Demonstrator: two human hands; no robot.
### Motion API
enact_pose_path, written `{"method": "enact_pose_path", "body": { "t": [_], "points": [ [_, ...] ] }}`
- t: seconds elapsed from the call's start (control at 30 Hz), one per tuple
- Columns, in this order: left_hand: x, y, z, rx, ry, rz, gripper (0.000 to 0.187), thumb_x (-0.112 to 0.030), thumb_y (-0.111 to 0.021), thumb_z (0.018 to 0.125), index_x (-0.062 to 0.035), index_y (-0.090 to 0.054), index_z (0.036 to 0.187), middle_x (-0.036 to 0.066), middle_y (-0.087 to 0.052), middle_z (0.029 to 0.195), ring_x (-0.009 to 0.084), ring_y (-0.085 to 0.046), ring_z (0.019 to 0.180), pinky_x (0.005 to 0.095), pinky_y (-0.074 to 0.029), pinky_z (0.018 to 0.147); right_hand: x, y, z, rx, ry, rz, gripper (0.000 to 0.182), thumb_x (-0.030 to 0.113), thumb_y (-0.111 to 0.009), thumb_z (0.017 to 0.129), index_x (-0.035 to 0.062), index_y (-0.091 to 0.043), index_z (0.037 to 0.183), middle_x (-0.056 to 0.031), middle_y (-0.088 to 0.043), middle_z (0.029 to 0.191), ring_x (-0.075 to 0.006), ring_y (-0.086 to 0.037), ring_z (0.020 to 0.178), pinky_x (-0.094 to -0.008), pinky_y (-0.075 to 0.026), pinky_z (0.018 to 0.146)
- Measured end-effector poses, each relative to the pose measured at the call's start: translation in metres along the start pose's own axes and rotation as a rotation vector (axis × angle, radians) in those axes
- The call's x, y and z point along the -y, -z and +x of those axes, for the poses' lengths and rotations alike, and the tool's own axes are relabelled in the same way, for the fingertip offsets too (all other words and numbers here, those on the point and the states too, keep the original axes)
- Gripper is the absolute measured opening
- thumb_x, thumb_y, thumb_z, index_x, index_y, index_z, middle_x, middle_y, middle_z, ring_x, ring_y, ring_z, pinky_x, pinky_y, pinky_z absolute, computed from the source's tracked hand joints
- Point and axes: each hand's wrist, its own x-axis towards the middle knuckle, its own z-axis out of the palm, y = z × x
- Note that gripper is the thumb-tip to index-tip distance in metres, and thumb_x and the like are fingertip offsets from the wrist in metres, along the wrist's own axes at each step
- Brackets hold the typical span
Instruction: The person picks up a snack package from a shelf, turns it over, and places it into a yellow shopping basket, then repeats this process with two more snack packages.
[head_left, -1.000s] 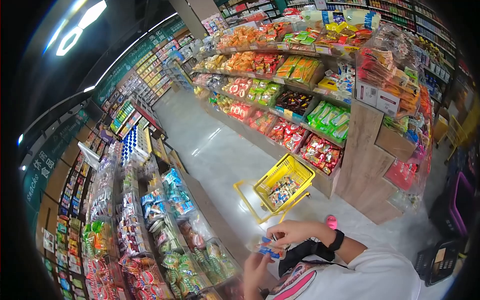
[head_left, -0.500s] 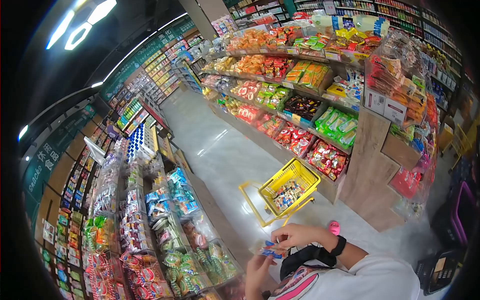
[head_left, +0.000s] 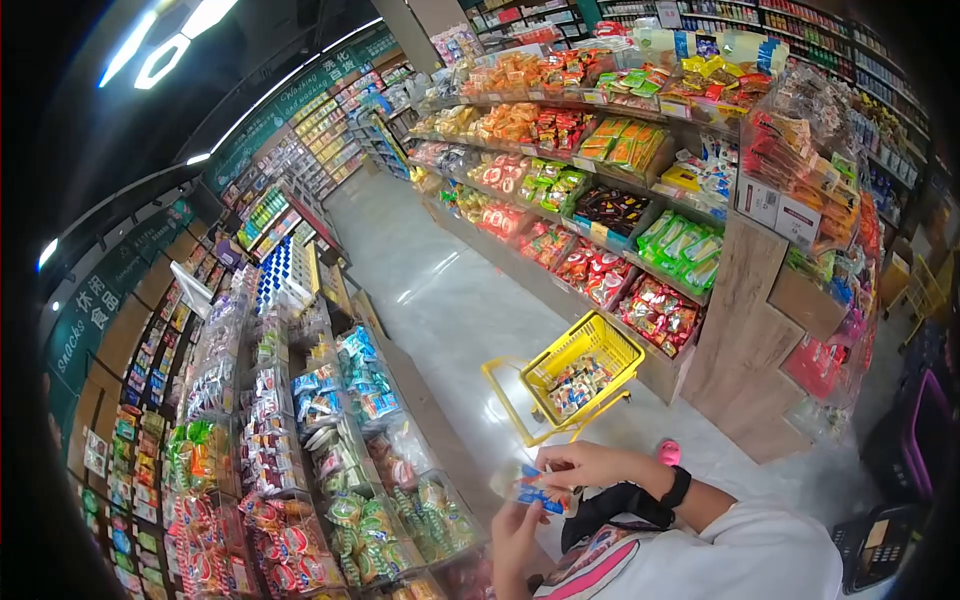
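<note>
Hands: our left hand (head_left: pixel 515 535) and right hand (head_left: pixel 590 465) pinch a small blue snack packet (head_left: pixel 530 490).
Landmark: the yellow basket (head_left: pixel 580 368) stands on the floor just beyond the packet.

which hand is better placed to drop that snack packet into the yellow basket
Probably the right hand. It grips the snack packet from the top, on the side nearer the yellow basket on the floor ahead. The left hand holds the packet from below, farther from the basket.

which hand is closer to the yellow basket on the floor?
Right. The right hand grips the snack packet from above, just below the yellow basket. The left hand holds the packet from underneath, farther from the basket.
</note>
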Motion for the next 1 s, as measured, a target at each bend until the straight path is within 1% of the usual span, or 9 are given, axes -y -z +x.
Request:
{"method": "enact_pose_path", "body": {
  "t": [0.13,0.23,0.43,0.57,0.63,0.73,0.83,0.93,1.0],
  "points": [
    [0.008,0.0,-0.001,-0.007,0.004,-0.056,0.015,-0.009,-0.059,0.088,0.0039,-0.059,0.096,0.008,-0.064,0.079,0.0127,-0.059,0.07,0.0252,-0.046,0.065,-0.004,-0.002,0.004,0.025,0.07,0.04,0.018,0.025,-0.053,0.092,0.0073,-0.055,0.098,0.0012,-0.06,0.069,-0.0071,-0.057,0.062,-0.0228,-0.042,0.057],
    [0.008,-0.001,-0.003,-0.033,0.008,-0.077,0.014,-0.01,-0.059,0.088,0.0033,-0.059,0.09,0.008,-0.064,0.075,0.0127,-0.059,0.069,0.0249,-0.046,0.066,0.0,-0.002,0.003,0.005,0.072,0.025,0.019,0.026,-0.053,0.092,0.0078,-0.057,0.098,0.0022,-0.06,0.069,-0.006,-0.057,0.063,-0.0223,-0.042,0.058],
    [0.022,0.01,0.0,-0.063,-0.033,-0.054,0.015,-0.011,-0.058,0.088,0.003,-0.06,0.085,0.007,-0.063,0.074,0.0125,-0.059,0.07,0.0246,-0.045,0.067,0.004,0.0,0.005,-0.016,0.078,-0.176,0.025,0.029,-0.056,0.09,0.0083,-0.059,0.102,-0.0022,-0.061,0.076,-0.0111,-0.056,0.069,-0.0271,-0.043,0.061],
    [0.033,0.009,0.004,-0.078,0.003,-0.141,0.014,-0.011,-0.058,0.088,0.0027,-0.061,0.086,0.007,-0.063,0.074,0.0118,-0.059,0.071,0.0245,-0.045,0.067,0.007,0.003,0.0,-0.052,0.07,-0.214,0.019,0.022,-0.061,0.086,0.0042,-0.059,0.093,-0.003,-0.059,0.075,-0.0109,-0.054,0.068,-0.0264,-0.044,0.064],
    [0.028,0.006,0.005,-0.062,-0.012,-0.099,0.014,-0.011,-0.058,0.088,0.0027,-0.061,0.087,0.007,-0.064,0.075,0.0123,-0.059,0.071,0.025,-0.045,0.068,0.004,0.008,-0.002,-0.075,0.112,-0.219,0.02,0.022,-0.063,0.085,0.003,-0.06,0.092,-0.0041,-0.06,0.076,-0.0118,-0.054,0.069,-0.0268,-0.045,0.064],
    [0.023,0.001,0.011,-0.036,-0.047,-0.017,0.014,-0.012,-0.059,0.087,0.0027,-0.061,0.086,0.007,-0.064,0.074,0.0127,-0.059,0.071,0.0256,-0.046,0.068,0.003,0.022,-0.005,-0.03,0.106,-0.23,0.027,0.032,-0.063,0.084,0.0076,-0.065,0.097,-0.0055,-0.062,0.08,-0.0139,-0.056,0.072,-0.0291,-0.045,0.065],
    [0.03,0.001,0.023,-0.027,-0.1,0.15,0.016,-0.013,-0.06,0.087,0.0029,-0.062,0.084,0.008,-0.065,0.074,0.0124,-0.06,0.071,0.0256,-0.046,0.069,0.004,0.032,-0.008,-0.069,0.088,-0.204,0.027,0.03,-0.063,0.084,0.0084,-0.065,0.101,-0.0051,-0.063,0.083,-0.0139,-0.058,0.074,-0.0289,-0.047,0.068],
    [0.027,-0.004,0.037,-0.02,-0.103,0.253,0.019,-0.015,-0.06,0.086,0.0031,-0.062,0.083,0.008,-0.066,0.073,0.0113,-0.061,0.07,0.0252,-0.046,0.068,0.011,0.043,-0.01,-0.095,0.031,-0.166,0.022,0.021,-0.064,0.084,0.0015,-0.061,0.094,-0.0054,-0.061,0.081,-0.0122,-0.056,0.075,-0.0273,-0.046,0.069],
    [0.019,-0.009,0.049,-0.012,-0.088,0.281,0.02,-0.016,-0.06,0.086,0.0032,-0.063,0.083,0.009,-0.067,0.073,0.011,-0.061,0.07,0.025,-0.046,0.067,-0.006,0.057,-0.004,-0.136,0.075,-0.147,0.022,0.021,-0.063,0.085,0.0019,-0.061,0.096,-0.0057,-0.062,0.084,-0.0127,-0.056,0.078,-0.0272,-0.046,0.071]
  ]
}}
